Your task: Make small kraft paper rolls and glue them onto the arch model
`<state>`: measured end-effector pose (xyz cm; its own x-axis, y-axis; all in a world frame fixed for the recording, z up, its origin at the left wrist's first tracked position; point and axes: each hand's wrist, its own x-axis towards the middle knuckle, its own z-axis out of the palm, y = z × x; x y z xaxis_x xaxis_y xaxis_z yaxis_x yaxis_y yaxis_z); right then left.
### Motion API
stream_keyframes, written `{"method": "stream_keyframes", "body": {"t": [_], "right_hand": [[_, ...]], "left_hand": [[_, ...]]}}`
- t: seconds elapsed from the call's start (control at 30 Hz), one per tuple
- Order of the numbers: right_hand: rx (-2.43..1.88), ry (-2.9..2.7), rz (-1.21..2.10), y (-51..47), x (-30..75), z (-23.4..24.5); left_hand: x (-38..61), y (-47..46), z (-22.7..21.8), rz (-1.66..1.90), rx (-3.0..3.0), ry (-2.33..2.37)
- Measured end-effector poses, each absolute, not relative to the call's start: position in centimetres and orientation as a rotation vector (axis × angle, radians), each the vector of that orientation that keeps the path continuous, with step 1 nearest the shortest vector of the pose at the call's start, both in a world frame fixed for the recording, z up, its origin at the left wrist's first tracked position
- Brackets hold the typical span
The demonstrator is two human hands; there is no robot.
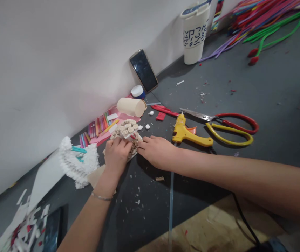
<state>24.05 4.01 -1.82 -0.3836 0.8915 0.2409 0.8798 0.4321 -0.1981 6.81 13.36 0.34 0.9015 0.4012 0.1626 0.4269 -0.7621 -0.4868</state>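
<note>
Grey worktop (244,87) near its wall edge bears a disc-covered craft piece (127,127), seemingly mostly covered with the part under the hands hidden, left hand (117,154) with its grip closed over it, right hand (156,151) with its grip flat and wide against its edge, glue gun (189,134) lying unused beside.

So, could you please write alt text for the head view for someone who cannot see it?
Two hands, left hand and right hand, rest on a craft piece covered in small round beige discs on a dark table. A yellow glue gun and scissors lie to the right; a phone leans against the white wall.
</note>
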Motion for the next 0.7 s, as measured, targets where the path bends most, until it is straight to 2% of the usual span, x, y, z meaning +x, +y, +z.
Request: {"method": "stream_keyframes", "body": {"t": [0.47,0.7], "right_hand": [[-1.526,-2.400,0.047,4.0,24.2,-1.7],[-1.584,-2.393,0.116,4.5,24.0,-1.0]], "left_hand": [[5.3,12.6,0.2,-0.200,-2.558,-0.800],[4.9,11.6,-0.4,-0.187,-2.519,-0.753]]}}
